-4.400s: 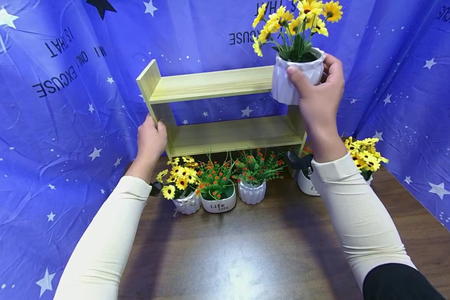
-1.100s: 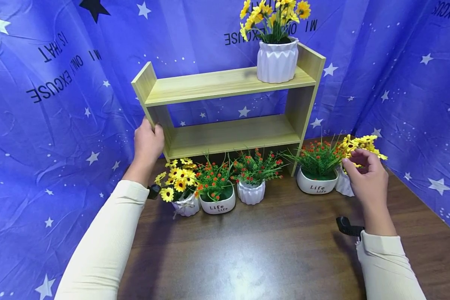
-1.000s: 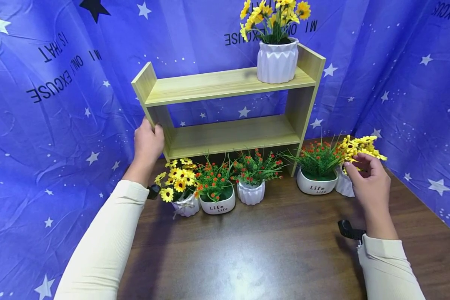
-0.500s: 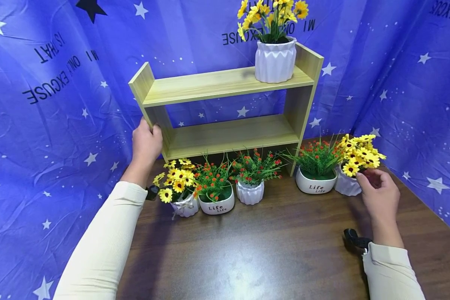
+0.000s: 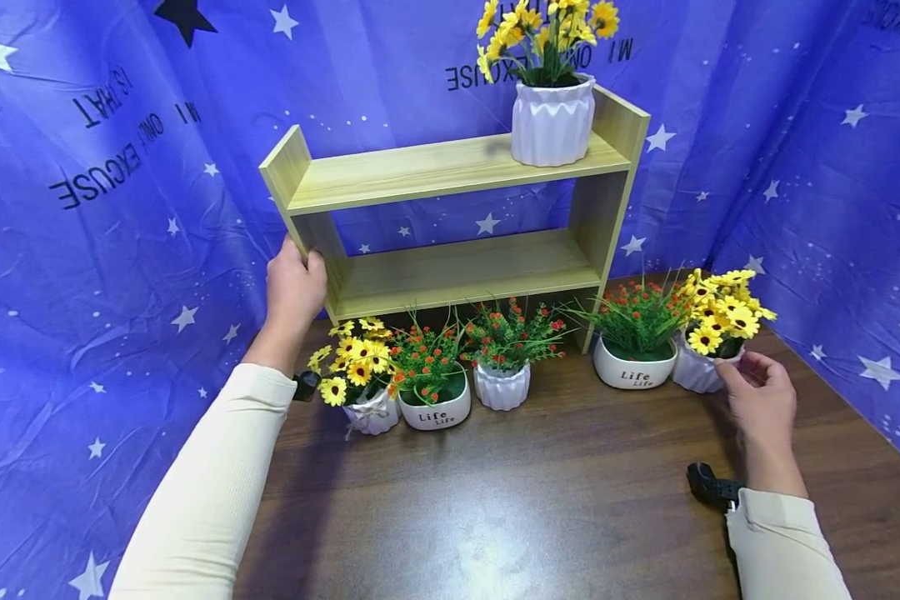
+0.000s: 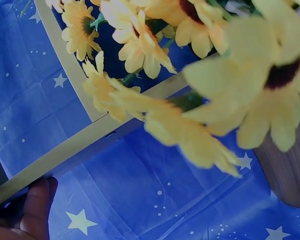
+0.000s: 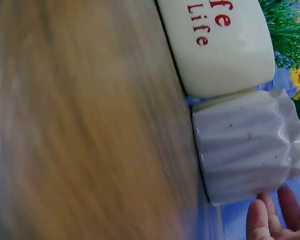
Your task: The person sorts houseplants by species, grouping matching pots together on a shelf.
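My left hand point(image 5: 295, 283) grips the left side panel of a light wooden two-tier shelf point(image 5: 420, 171); its fingers point(image 6: 37, 205) curl at the panel's edge in the left wrist view. On the top tier, at the right end, stands a white fluted pot of yellow flowers point(image 5: 552, 125). My right hand point(image 5: 763, 404) is at the right side of another white fluted pot of yellow flowers point(image 5: 696, 368) on the table. In the right wrist view, my fingers point(image 7: 290, 210) are spread beside that pot point(image 7: 245, 150); I cannot tell whether they touch it.
An oval "Life" planter point(image 5: 633, 367) stands beside the right pot. Along the shelf's front are a yellow-flower pot point(image 5: 372, 412), another "Life" planter point(image 5: 435, 408) and a red-flowered fluted pot point(image 5: 502, 387). Blue starry cloth point(image 5: 120, 333) hangs around the brown table point(image 5: 420, 508).
The yellow-flower pot from my right hand now stands on the top tier, released. My right hand has moved down to the right-hand pot. My left hand has stayed on the shelf.
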`<state>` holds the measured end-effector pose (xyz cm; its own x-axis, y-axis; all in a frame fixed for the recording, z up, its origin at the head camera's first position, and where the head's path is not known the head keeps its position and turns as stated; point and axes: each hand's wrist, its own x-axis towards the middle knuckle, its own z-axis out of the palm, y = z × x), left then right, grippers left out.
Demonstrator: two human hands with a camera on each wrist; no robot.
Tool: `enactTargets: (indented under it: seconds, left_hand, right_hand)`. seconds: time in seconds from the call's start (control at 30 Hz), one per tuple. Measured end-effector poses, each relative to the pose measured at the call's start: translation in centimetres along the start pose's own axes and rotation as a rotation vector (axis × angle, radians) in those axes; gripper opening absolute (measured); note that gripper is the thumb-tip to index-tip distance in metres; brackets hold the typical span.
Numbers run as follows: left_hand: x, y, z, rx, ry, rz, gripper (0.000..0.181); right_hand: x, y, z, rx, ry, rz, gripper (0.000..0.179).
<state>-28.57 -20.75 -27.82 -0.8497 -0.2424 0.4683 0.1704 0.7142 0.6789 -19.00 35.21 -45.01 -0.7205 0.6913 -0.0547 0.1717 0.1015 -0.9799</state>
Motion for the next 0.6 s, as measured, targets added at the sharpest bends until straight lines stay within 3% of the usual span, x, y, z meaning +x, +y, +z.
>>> enactTargets:
  seconds: [0.23, 0.6]
  left_hand:
    - [-0.3, -0.5, 0.5, 0.029, 0.005, 0.011, 0.029]
    - [0.1, -0.1, -0.3, 0.021, 0.008, 0.016, 0.030]
  right_hand:
    - [0.7, 0.9, 0.0, -0.105, -0.108, 0.012, 0.078]
    - [2.1, 1.1, 1.7, -0.137, -0.169, -0.050, 0.081]
